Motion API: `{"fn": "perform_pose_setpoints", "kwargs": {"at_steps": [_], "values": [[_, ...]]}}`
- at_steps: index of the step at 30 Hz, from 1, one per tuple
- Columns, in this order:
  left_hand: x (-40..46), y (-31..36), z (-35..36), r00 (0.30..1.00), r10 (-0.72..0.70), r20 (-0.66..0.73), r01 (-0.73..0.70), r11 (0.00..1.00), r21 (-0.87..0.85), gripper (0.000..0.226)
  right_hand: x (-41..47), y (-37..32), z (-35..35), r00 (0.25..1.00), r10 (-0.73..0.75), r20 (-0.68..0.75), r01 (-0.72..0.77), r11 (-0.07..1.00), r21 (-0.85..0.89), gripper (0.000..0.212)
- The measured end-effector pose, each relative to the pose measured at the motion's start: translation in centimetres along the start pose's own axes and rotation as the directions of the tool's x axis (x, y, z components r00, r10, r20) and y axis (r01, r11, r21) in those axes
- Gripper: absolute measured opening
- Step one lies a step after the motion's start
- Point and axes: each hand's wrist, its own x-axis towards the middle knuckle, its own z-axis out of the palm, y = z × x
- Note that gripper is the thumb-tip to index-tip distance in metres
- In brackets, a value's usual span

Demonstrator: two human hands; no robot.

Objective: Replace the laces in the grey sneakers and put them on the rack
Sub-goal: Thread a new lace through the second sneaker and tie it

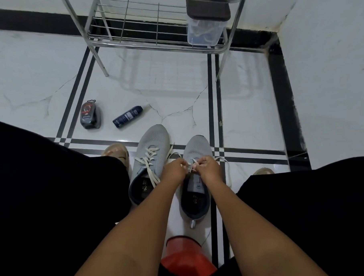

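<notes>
Two grey sneakers stand side by side on the tiled floor between my legs, toes pointing away. The left sneaker (151, 147) has a white lace threaded through it, its ends lying loose. Over the right sneaker (197, 146) my left hand (174, 169) and my right hand (208, 168) meet, both pinching its white lace (190, 166) near the lower eyelets. One end of that lace trails off to the right (227, 169). The metal shoe rack (156, 43) stands farther ahead.
On the rack's lower shelf sits a clear plastic container (203, 31) with a dark lid. A dark shoe-polish pack (90, 115) and a dark blue bottle (127, 116) lie on the floor to the left. A red stool (185, 258) is under me. A white wall rises on the right.
</notes>
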Motion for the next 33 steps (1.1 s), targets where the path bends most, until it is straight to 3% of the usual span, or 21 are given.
{"fn": "perform_pose_setpoints", "kwargs": {"at_steps": [5,7,9,11,13,15,17,18,20,21,22,23,24,26,27,29,30,33], "values": [[0.2,0.4,0.6,0.995,0.100,-0.001,-0.095,0.946,0.310,0.013,-0.7,-0.6,-1.0,0.989,-0.039,-0.142,0.019,0.990,-0.137,0.009],[0.6,0.2,0.7,0.994,0.109,0.007,-0.104,0.926,0.362,0.004,-0.9,-0.4,-1.5,0.983,-0.052,-0.174,0.002,0.962,-0.275,0.021],[1.2,-0.1,0.7,0.995,0.103,0.009,-0.099,0.927,0.361,0.007,-1.1,0.0,-2.0,0.997,0.032,-0.074,-0.058,0.919,-0.389,0.041],[1.6,-0.4,0.5,0.995,0.094,0.028,-0.098,0.960,0.262,0.008,-1.4,0.7,-2.2,0.997,0.055,0.062,-0.016,0.866,-0.499,0.044],[1.3,-0.3,0.0,0.994,0.105,-0.008,-0.103,0.980,0.169,0.011,-1.6,1.2,-2.2,0.994,0.004,0.107,0.056,0.828,-0.558,0.037],[0.9,0.5,-1.4,0.982,0.082,-0.173,-0.070,0.995,0.078,0.014,-1.6,1.3,-2.3,0.995,-0.048,0.087,0.090,0.798,-0.596,0.029],[0.8,1.7,-4.9,0.907,-0.038,-0.419,-0.035,0.986,-0.165,0.012,-1.5,1.1,-2.4,0.995,-0.066,0.068,0.094,0.785,-0.612,0.025],[1.2,2.1,-7.2,0.861,-0.134,-0.491,-0.070,0.924,-0.375,0.006,-1.5,1.2,-2.5,0.997,-0.047,0.060,0.074,0.797,-0.600,0.025],[1.4,3.6,-12.2,0.813,-0.285,-0.507,-0.220,0.656,-0.722,0.018,-1.3,1.3,-2.7,0.999,-0.008,0.047,0.034,0.822,-0.569,0.022],[1.4,4.1,-14.0,0.814,-0.326,-0.480,-0.260,0.535,-0.804,0.026,-1.3,1.2,-2.7,0.999,0.003,0.042,0.021,0.830,-0.558,0.020],[1.0,4.7,-14.9,0.824,-0.320,-0.467,-0.268,0.506,-0.820,0.028,-1.2,1.2,-2.7,0.999,0.010,0.043,0.015,0.836,-0.548,0.020],[0.5,5.5,-15.0,0.851,-0.275,-0.449,-0.249,0.540,-0.804,0.028,-1.1,1.1,-2.7,0.999,0.010,0.045,0.017,0.838,-0.545,0.021],[0.4,6.2,-14.1,0.882,-0.196,-0.429,-0.206,0.658,-0.724,0.027,-1.0,1.1,-2.6,0.999,0.002,0.048,0.024,0.837,-0.547,0.022],[0.6,6.2,-10.1,0.957,0.044,-0.287,-0.132,0.946,-0.295,0.025,-1.1,0.9,-2.4,0.998,-0.017,0.054,0.044,0.828,-0.559,0.024],[0.3,5.5,-7.3,0.981,0.125,-0.147,-0.132,0.991,-0.037,0.027,-1.1,0.9,-2.4,0.998,-0.021,0.054,0.047,0.826,-0.561,0.024],[-0.4,3.1,-2.4,0.986,0.150,0.066,-0.164,0.926,0.339,0.029,-0.9,1.0,-2.5,0.998,-0.029,0.056,0.056,0.821,-0.568,0.023],[-1.1,2.0,-1.2,0.988,0.139,0.070,-0.156,0.887,0.435,0.028,-0.9,1.0,-2.3,0.998,-0.038,0.059,0.065,0.817,-0.572,0.022],[-1.8,0.7,-0.7,0.990,0.129,-0.051,-0.092,0.889,0.448,0.022,-0.8,1.3,-2.4,0.998,-0.027,0.051,0.051,0.820,-0.571,0.023]]}}
